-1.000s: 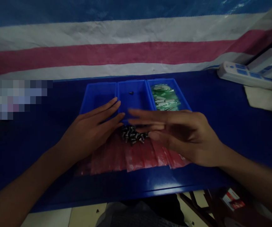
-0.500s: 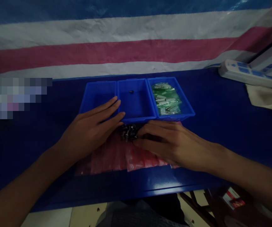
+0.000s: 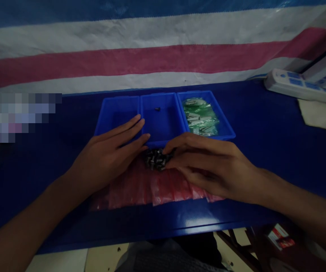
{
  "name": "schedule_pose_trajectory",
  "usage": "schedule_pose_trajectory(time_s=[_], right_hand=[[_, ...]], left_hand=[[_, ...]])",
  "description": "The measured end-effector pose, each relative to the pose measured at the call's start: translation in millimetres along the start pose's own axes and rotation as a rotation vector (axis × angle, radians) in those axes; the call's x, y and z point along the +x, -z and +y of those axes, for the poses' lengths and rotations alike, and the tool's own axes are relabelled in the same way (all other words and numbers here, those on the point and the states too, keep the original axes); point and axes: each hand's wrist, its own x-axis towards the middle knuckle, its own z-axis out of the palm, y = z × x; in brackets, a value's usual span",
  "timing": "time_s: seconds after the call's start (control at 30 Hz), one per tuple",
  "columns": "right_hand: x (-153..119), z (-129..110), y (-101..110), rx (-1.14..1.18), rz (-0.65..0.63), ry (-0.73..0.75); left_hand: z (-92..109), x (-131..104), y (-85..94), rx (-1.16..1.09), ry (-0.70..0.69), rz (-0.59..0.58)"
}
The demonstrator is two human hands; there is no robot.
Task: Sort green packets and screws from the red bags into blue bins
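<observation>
A small heap of dark screws (image 3: 155,159) lies in front of the middle blue bin (image 3: 163,124), on red plastic bags (image 3: 163,190). My left hand (image 3: 110,155) rests beside the heap with its fingers stretched out, over the front of the left blue bin (image 3: 117,109); it holds nothing. At the heap's right side, my right hand (image 3: 216,162) has its thumb and fingers curled in around some of the screws. How many are between the fingertips is hidden. One loose screw (image 3: 157,108) lies inside the middle bin.
The right blue bin (image 3: 227,132) holds green plastic bags (image 3: 199,117) with metal parts inside. A white power strip (image 3: 298,85) and a pale cloth (image 3: 321,115) are at the right of the blue table (image 3: 253,113). A striped sheet (image 3: 151,60) hangs behind.
My right hand has risen and shifted slightly right, its fingers now arched at the heap's edge. More of the heap and of the red bags shows. My left hand has stayed put.
</observation>
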Motion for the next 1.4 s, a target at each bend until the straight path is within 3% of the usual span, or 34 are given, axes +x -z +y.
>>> schedule_pose_trajectory(time_s=[0.1,0.23,0.4,0.6,0.77,0.9,1.03,1.1,1.17,1.27,1.33,1.4], right_hand=[[3.9,-0.7,0.8,0.141,0.028,0.070],[8.1,-2.5,1.8,0.324,0.052,-0.029],[8.7,-2.5,4.8,0.336,0.078,-0.143],[10.1,-4.4,4.6,0.428,0.128,-0.157],[10.9,-10.0,0.4,0.598,0.157,-0.313],[9.8,-7.2,-0.2,0.794,0.108,-0.424],[8.7,-3.5,2.6,0.916,0.186,-0.334],[8.3,-2.9,3.7,0.778,0.235,-0.238],[7.3,-1.8,3.5,0.461,0.207,-0.112],[4.9,2.3,0.4,-0.048,-0.003,0.169],[3.3,5.5,-2.7,-0.209,-0.118,0.274],[2.3,7.6,-5.6,-0.254,-0.139,0.276]], left_hand=[[-0.3,-0.1,1.6,0.011,-0.009,-0.023],[0.0,0.4,1.4,0.018,-0.026,0.004],[0.1,0.0,0.6,-0.002,-0.021,0.002],[-1.5,-1.1,1.3,-0.032,-0.001,-0.002],[-1.3,1.5,1.6,0.012,-0.048,0.028],[0.2,2.8,2.3,0.015,-0.030,0.017],[-0.4,1.8,2.1,0.017,-0.043,0.002],[-1.0,0.6,1.5,0.012,-0.040,0.001],[-1.2,0.0,1.1,0.010,-0.035,0.009],[-0.8,0.7,1.3,-0.001,-0.044,0.015],[-0.4,1.7,1.4,-0.013,-0.044,0.015],[0.1,2.4,1.1,-0.025,-0.023,0.016]])
